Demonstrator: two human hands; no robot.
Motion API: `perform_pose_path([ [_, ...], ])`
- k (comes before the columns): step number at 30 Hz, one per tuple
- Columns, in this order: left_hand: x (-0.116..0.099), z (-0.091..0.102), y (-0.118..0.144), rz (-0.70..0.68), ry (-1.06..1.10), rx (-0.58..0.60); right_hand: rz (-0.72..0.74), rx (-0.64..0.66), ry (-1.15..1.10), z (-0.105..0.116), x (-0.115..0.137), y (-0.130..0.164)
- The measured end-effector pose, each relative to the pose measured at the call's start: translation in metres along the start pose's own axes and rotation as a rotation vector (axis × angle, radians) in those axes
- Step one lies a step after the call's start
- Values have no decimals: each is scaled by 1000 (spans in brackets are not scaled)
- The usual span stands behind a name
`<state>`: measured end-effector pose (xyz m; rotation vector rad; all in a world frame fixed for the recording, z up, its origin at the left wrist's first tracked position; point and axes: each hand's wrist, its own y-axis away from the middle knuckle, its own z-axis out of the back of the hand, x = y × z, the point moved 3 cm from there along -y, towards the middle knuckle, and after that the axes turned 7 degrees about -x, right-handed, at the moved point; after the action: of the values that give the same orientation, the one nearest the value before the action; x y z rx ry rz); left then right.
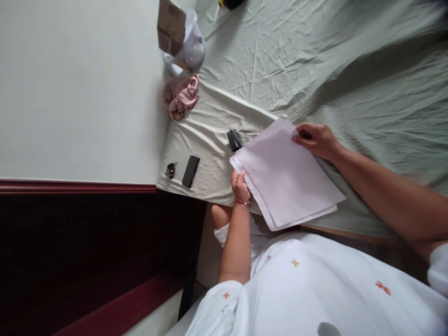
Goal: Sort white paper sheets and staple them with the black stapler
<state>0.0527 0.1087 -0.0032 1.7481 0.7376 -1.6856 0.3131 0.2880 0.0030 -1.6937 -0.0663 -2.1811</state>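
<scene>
While both hands are holding stack of white paper sheets (287,177) over edge of pale green bedsheet (315,60), stack is looking light, floppy, and slippery between sheets, so likely to fan out. Left hand (241,185) is pinching near corner, fingers closed on it; right hand (317,139) is gripping far edge, thumb on top. Opposite edges seem the best hold. Small black object (234,140) is lying just beside the stack. Brown cardboard box (171,25) is leaning by the wall, contents hidden.
</scene>
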Motion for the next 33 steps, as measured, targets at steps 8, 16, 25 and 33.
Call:
perform_pose_path([
  [8, 3, 4, -2, -69, -124, -48, 14, -18, 52, 0, 5, 3],
  [16, 3, 3, 0, -117, -175, -44, 39, 3, 67, 0, 5, 4],
  [25, 0, 2, 4, -122, -169, -66, 34, 131, 32, -4, 3, 5],
  [33, 7, 5, 0, -145, -145, -59, -20, 171, 25, -5, 7, 5],
])
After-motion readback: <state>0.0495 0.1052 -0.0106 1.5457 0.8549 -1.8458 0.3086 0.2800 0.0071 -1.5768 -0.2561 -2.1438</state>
